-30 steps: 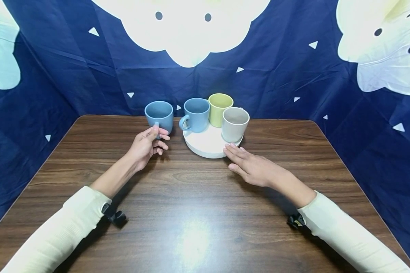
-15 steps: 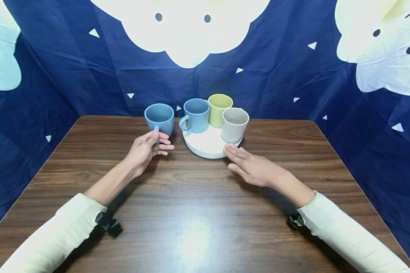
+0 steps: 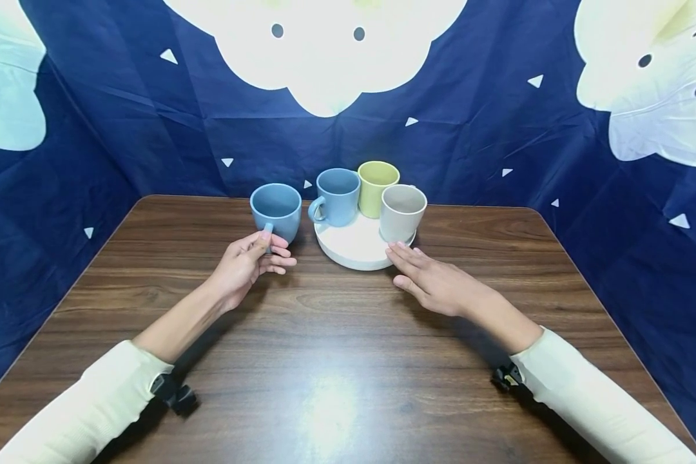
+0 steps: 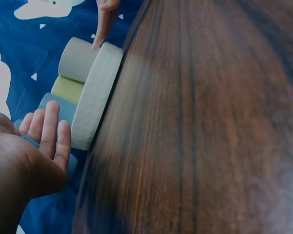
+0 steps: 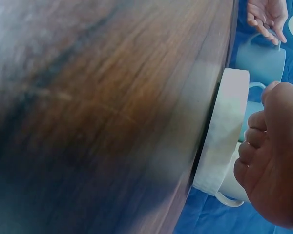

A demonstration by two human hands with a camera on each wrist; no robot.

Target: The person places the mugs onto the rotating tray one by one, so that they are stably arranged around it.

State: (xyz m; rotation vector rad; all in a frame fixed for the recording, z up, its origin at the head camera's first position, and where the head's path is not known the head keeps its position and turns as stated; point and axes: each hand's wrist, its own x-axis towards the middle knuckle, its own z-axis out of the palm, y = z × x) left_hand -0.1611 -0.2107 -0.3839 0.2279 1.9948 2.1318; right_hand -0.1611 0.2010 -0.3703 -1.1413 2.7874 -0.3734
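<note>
My left hand [image 3: 240, 267] pinches the handle of a blue mug [image 3: 283, 222], left of the white round tray [image 3: 342, 256]. In the right wrist view, blue backdrop shows between this mug [image 5: 260, 59] and the tabletop, so it hangs slightly raised. A second blue mug [image 3: 342, 205], a yellow-green mug [image 3: 372, 196] and a light grey mug [image 3: 400, 219] stand on the tray. My right hand [image 3: 441, 285], fingers straight, has its fingertips at the tray's front right rim, below the grey mug. In the left wrist view, my left hand [image 4: 36, 153] hides most of its mug.
The dark wood table [image 3: 319, 335] stretches toward me, with a bright reflection on it. A blue curtain [image 3: 458, 142] with white cloud prints hangs close behind the tray. Black wrist straps [image 3: 176, 393] sit at both pale sleeves.
My left hand and its blue mug have come slightly toward me, and the left forearm has drawn back. The right hand, the tray and its mugs stay in place.
</note>
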